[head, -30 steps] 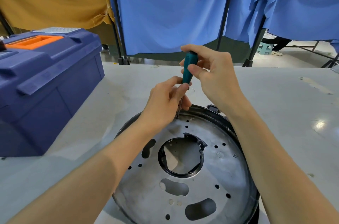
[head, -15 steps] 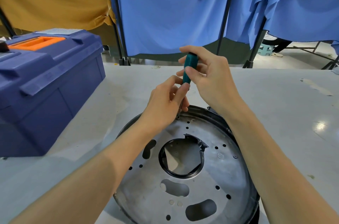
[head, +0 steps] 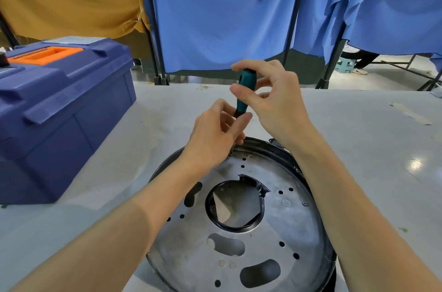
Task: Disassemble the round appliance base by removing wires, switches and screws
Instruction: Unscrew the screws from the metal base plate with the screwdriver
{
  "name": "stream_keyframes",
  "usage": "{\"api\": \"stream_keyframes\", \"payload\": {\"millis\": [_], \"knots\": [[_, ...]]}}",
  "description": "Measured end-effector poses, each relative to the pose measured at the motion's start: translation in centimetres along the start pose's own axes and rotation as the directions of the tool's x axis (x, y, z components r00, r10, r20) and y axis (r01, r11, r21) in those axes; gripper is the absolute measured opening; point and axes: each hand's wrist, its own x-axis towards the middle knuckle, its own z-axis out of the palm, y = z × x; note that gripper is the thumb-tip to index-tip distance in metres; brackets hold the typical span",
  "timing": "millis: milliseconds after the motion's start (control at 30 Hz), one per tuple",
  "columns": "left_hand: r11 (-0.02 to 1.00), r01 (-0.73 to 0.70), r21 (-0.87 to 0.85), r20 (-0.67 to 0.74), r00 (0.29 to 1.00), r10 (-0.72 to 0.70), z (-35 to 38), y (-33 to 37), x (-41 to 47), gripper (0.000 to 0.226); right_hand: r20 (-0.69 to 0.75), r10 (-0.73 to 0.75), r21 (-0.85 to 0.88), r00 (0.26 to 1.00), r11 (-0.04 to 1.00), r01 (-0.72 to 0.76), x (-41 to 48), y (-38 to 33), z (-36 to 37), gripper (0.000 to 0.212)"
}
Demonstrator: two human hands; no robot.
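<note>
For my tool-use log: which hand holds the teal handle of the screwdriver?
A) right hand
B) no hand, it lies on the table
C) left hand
A: the right hand pinches the screwdriver by its handle; the left hand grips its lower end at the round base.

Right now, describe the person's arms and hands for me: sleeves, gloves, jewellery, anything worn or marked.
Nothing is worn on either arm. The left forearm and right forearm are bare from the frame edge down, with no sleeve or cuff in view. The left hand and right hand have no gloves, and no watch, bracelet or ring shows. The visible nails look short and unpainted.
</note>
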Motion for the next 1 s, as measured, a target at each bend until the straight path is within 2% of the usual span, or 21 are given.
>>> {"api": "stream_keyframes", "payload": {"millis": [233,333,400,600,800,900,1000], "knots": [[0.999,-0.041,-0.007,0.069,0.997,0.042,0.07,0.07,-0.17,0.018,-0.016,0.008,0.002,1.000,1.000,-0.008,0.14,0.15,-0.35,0.044],[0.999,-0.026,-0.026,0.045,0.999,0.028,-0.06,0.19,-0.16,0.016,0.014,0.006,0.068,1.000,0.998,-0.006,0.03,0.05,-0.05,0.035],[0.999,-0.020,-0.028,0.020,1.000,0.021,-0.13,0.27,-0.27,0.020,0.021,-0.015,0.043,1.000,0.999,0.015,-0.07,0.01,0.14,0.029],[0.999,-0.047,-0.022,0.054,0.997,0.049,-0.16,0.27,-0.31,0.018,-0.029,-0.017,0.021,0.999,1.000,0.017,0.04,0.21,0.10,0.046],[0.999,-0.006,-0.032,0.010,1.000,0.006,-0.06,0.01,-0.08,0.015,0.039,-0.017,0.089,0.999,0.996,0.013,-0.23,-0.12,0.15,0.027],[0.999,0.003,-0.044,-0.021,1.000,-0.004,-0.12,-0.01,-0.15,0.023,0.024,-0.016,0.049,1.000,0.999,0.015,-0.18,-0.12,0.30,0.033],[1.000,-0.012,-0.021,0.009,1.000,0.012,-0.13,0.04,-0.15,0.014,0.001,-0.006,0.050,1.000,0.999,0.006,0.03,-0.02,0.07,0.043]]}}
